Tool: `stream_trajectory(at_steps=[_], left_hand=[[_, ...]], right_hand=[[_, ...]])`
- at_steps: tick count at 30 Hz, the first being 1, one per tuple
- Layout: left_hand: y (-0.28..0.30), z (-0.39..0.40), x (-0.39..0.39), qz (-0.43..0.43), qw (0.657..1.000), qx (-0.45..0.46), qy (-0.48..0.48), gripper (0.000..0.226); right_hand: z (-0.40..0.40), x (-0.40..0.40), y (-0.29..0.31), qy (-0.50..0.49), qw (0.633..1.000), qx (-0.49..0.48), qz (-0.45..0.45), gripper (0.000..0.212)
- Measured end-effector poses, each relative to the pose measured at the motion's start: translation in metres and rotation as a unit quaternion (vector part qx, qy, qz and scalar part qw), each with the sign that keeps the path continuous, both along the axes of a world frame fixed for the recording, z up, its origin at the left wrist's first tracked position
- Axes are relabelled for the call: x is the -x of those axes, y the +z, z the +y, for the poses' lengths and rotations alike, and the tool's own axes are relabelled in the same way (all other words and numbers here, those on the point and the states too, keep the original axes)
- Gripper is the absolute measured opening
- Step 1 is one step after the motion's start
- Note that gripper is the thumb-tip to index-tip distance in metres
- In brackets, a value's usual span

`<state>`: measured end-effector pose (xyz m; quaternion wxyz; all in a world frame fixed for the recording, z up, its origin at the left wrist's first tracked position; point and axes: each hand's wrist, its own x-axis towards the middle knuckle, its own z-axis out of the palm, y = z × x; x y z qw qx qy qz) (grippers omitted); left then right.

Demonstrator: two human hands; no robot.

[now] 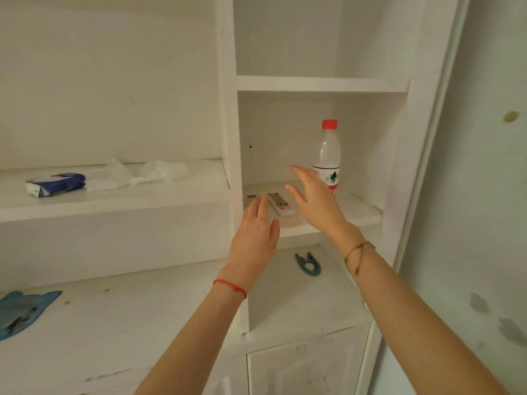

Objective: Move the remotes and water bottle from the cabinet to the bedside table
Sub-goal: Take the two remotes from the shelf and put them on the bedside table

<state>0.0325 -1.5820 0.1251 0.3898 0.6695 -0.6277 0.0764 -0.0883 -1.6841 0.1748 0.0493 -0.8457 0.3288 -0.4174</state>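
A clear water bottle (328,158) with a red cap and a red-and-white label stands upright on the middle shelf (359,212) of a white cabinet. Two white remotes lie flat on the same shelf to its left: one remote (281,203) is mostly visible, the other remote (251,198) is partly hidden behind my left hand. My left hand (256,238) is open, fingers reaching over the left remote without gripping it. My right hand (313,201) is open too, fingers spread just left of the bottle, in front of its lower part.
A wide shelf to the left holds a blue-and-white tissue pack (55,185) and crumpled clear plastic (148,175). A teal clip (308,265) lies on the lower shelf. A blue object (20,312) rests on the countertop at far left. Cabinet doors are below.
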Motion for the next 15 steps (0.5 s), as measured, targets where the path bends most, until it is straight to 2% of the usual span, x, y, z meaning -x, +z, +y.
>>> stream_trajectory(at_steps=[5,12,15], left_hand=[[0.006,-0.035,0.002,0.014,0.999,-0.019,0.022,0.052],[0.012,-0.072,-0.001,0.008,0.988,-0.123,0.097,0.047],[0.016,-0.085,-0.001,-0.049,0.97,-0.18,0.156,0.049]], right_hand=[[-0.03,-0.012,-0.013,-0.009,0.998,-0.053,0.035,0.052],[-0.049,-0.021,-0.026,-0.015,0.991,-0.097,0.093,0.043],[-0.057,-0.024,-0.031,-0.012,0.988,-0.116,0.101,0.037]])
